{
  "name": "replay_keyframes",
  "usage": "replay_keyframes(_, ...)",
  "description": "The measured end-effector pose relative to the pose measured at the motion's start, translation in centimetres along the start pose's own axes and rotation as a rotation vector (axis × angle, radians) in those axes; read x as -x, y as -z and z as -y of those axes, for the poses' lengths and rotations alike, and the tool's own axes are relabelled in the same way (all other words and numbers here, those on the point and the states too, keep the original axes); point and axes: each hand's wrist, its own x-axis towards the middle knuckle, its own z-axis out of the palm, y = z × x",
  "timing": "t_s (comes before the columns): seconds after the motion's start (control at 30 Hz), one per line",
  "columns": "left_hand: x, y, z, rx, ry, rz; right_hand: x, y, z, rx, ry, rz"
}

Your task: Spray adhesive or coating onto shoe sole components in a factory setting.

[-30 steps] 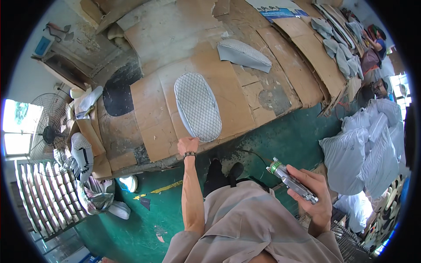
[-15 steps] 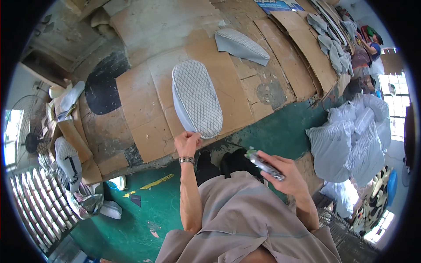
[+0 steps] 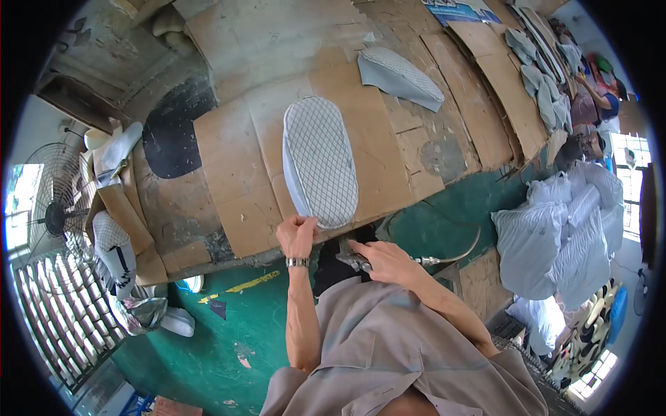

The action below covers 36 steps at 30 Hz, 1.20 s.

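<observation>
An oblong quilted cushion, pale grey with dark diamond stitching and a plain side band, lies lengthwise on cardboard at the bench's near edge. My left hand, a bracelet on its wrist, pinches the cushion's near end between thumb and bent fingers. My right hand is wrapped round a silver air gun, held low in front of my apron, just below the bench edge. A hose runs off to the right from the air gun. My fingers cover most of its body, so its exact kind is unclear.
A second quilted piece lies farther right on the bench. Cardboard sheets and grey fabric scraps line the far right. Bulky white sacks stand right of the green floor. At left is a fan. Another person is at far right.
My right hand has swung left and inward with the air gun, from beside my apron to near the bench edge. My left hand keeps its pinch on the cushion. The view has shifted slightly.
</observation>
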Motion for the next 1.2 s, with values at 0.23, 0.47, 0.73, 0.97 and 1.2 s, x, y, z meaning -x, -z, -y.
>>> replay_keyframes(0.23,2.0,1.1,-0.8,0.587,0.129,-0.027,3.4,2.8,-1.3,0.028,-0.065,0.013)
replay_keyframes(0.47,2.4,-1.2,-5.1,0.778,0.098,0.061,5.0,4.0,-4.3,-0.163,-0.126,-0.083)
replay_keyframes(0.73,0.7,-0.5,-12.4,0.869,0.095,0.106,6.9,4.7,-7.4,-0.31,-0.214,-0.204)
replay_keyframes(0.97,-3.8,-4.9,-25.7,0.856,-0.274,0.448,9.3,2.5,-13.3,-0.272,-0.177,-0.391)
replay_keyframes(1.2,-9.8,-16.4,-41.9,0.891,-0.535,0.681,11.1,2.5,-16.6,-0.335,-0.171,-0.475)
